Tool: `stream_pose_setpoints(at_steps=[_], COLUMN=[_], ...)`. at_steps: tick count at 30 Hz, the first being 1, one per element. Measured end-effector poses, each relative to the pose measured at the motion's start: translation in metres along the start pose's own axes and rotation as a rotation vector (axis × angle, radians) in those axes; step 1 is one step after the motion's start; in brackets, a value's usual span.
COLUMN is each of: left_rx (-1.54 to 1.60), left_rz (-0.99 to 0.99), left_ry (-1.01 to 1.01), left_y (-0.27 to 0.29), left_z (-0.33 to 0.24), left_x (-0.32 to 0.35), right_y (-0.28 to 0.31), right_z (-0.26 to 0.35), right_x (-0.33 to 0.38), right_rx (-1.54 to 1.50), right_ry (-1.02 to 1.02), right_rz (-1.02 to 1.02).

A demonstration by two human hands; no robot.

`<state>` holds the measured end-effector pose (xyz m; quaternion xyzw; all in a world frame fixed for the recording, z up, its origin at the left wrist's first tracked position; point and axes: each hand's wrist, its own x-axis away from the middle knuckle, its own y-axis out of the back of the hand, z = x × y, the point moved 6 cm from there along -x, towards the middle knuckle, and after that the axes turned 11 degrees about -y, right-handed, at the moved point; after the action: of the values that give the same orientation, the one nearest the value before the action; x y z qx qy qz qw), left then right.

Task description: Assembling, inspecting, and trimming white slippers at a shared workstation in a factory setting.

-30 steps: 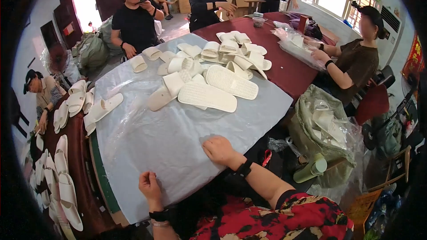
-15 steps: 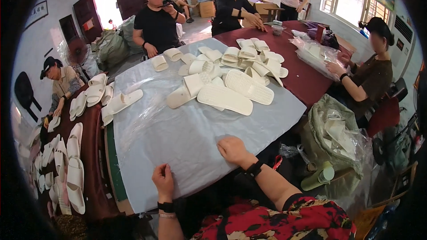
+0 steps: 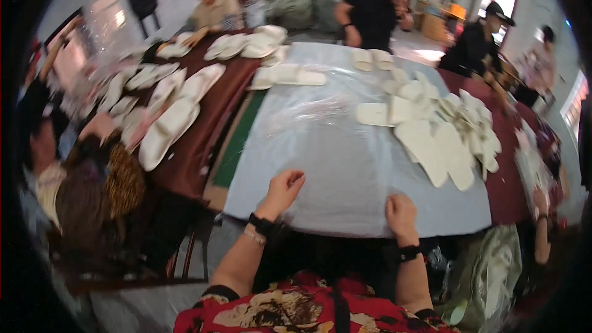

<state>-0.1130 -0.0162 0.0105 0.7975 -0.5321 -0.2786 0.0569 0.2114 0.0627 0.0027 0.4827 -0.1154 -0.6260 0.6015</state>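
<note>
My left hand (image 3: pixel 283 193) hovers over or rests on the near left part of a grey-blue plastic sheet (image 3: pixel 333 160) covering the table; its fingers are curled together with nothing visible in them. Close to the sheet's front edge, my right hand (image 3: pixel 402 216) is loosely closed, also with nothing visible. Both hands are apart from the slippers. A heap of cream-white slippers (image 3: pixel 410 102) lies at the right of the sheet, and two slippers (image 3: pixel 445 154) nearest my right hand show their soles. Another pair of slippers (image 3: pixel 288 75) lies at the far left edge.
Left of the sheet, a dark red table (image 3: pixel 185 172) carries rows of white slippers (image 3: pixel 169 132). A person in beige (image 3: pixel 216 12) works behind it; a person in black (image 3: pixel 376 15) stands at the far edge. A green sack (image 3: pixel 487 265) stands by my right side.
The view has turned left, bringing more of the red table in. My left hand has moved further over the sheet, and my right hand now sits closer to its front edge.
</note>
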Motion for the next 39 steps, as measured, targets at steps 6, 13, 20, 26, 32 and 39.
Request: stream_pose_setpoints(at_steps=[6,13,20,26,32,39], left_rx=[-0.204,-1.086,-1.014,0.088,0.08,0.15], left_rz=[-0.415,-0.912,-0.776,-0.76,-0.734,-0.727], left_ry=[-0.201,-0.184,0.126,0.012,-0.006,-0.137], left_y=[0.148,0.308,0.343,0.401,0.422,0.28], left_z=[0.003,-0.008,0.043,0.153,0.147,-0.059], left_x=[-0.01,0.017,-0.02,-0.024,-0.019,0.015], right_y=[0.0,0.001,0.003,-0.016,-0.016,-0.007], right_z=[0.012,0.013,-0.007,-0.017,-0.02,-0.014], right_x=[0.0,0.003,0.005,0.003,0.001,0.002], right_rx=[-0.035,-0.006,0.062,0.049,-0.053,-0.086], right_ry=[0.036,0.043,-0.011,-0.024,-0.055,-0.04], right_rz=[0.019,-0.024,-0.034,0.029,-0.01,-0.035])
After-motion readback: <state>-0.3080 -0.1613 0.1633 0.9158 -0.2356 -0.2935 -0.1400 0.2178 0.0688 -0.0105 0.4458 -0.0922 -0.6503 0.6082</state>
